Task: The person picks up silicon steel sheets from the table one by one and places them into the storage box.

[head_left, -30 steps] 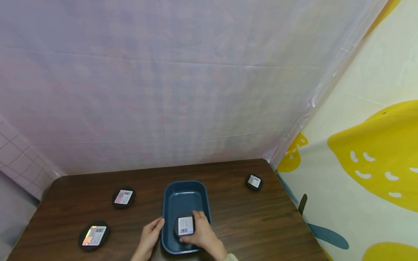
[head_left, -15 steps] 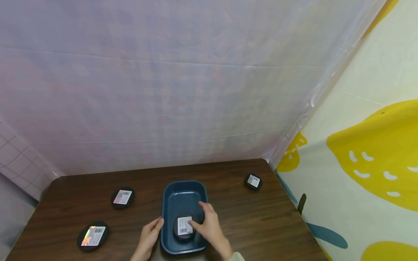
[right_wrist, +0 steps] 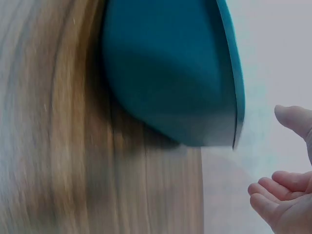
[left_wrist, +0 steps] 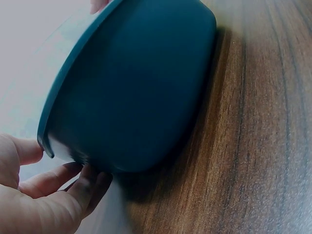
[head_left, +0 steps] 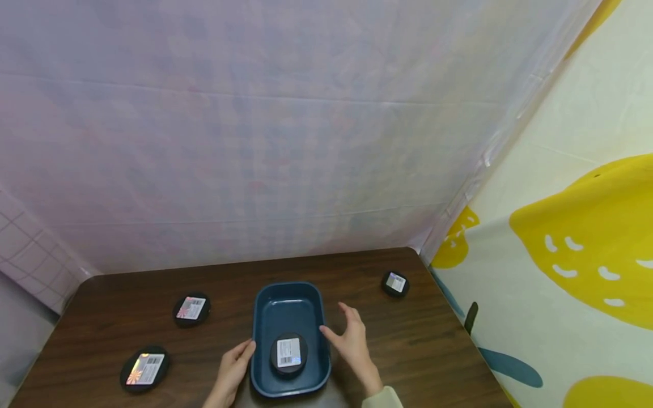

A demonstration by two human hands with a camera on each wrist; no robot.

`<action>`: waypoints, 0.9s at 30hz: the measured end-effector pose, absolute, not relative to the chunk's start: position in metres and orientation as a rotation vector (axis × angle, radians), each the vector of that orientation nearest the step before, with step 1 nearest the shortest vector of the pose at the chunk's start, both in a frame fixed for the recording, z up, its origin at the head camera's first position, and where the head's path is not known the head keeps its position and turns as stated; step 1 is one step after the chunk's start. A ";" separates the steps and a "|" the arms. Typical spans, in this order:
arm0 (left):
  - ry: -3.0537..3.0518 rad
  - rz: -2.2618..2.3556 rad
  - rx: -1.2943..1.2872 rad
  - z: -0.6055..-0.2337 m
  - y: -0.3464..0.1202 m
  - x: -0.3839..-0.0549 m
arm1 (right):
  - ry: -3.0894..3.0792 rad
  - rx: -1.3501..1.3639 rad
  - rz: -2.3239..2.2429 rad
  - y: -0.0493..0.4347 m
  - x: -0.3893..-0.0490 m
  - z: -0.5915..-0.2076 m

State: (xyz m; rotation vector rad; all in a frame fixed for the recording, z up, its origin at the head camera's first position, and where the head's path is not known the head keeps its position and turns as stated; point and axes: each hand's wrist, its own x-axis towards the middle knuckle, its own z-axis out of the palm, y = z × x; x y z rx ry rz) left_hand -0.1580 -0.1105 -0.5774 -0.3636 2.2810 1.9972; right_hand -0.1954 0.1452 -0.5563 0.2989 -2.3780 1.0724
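A deep blue rectangular tray (head_left: 289, 310) stands near the front of the table. Inside its near half lies a round black disc-shaped container (head_left: 288, 356) with a white barcode label on top. My left hand (head_left: 233, 368) holds the tray's left rim, thumb on the edge and fingers curled below, as the left wrist view shows on the tray's outer wall (left_wrist: 136, 83). To the right of the tray my right hand (head_left: 353, 343) is raised, thumb and fingers spread apart. Nothing is in it; the right wrist view shows the fingers (right_wrist: 273, 190) apart from the rim.
Two similar black discs lie left of the tray, one farther back (head_left: 191, 309) and one nearer (head_left: 145, 369). A smaller black disc (head_left: 395, 284) sits at the back right. Behind the brown table (head_left: 408, 351) hangs a pale curtain (head_left: 255, 141); a lemon-print cloth (head_left: 561, 255) hangs at right.
My right hand has let go of the black disc in the tray and moved right, out past the tray's right rim. The left hand has stayed on the rim.
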 end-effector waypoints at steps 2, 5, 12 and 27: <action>2.286 1.990 -0.366 -0.577 -0.111 -0.158 | -2.363 0.277 1.072 0.151 -0.197 -0.557; 2.292 1.980 -0.366 -0.576 -0.111 -0.158 | -2.332 0.263 1.047 0.159 -0.200 -0.558; 2.288 1.977 -0.359 -0.576 -0.111 -0.158 | -2.278 0.246 1.020 0.170 -0.203 -0.560; 2.281 1.978 -0.379 -0.575 -0.110 -0.157 | -2.289 0.057 1.047 0.201 -0.202 -0.556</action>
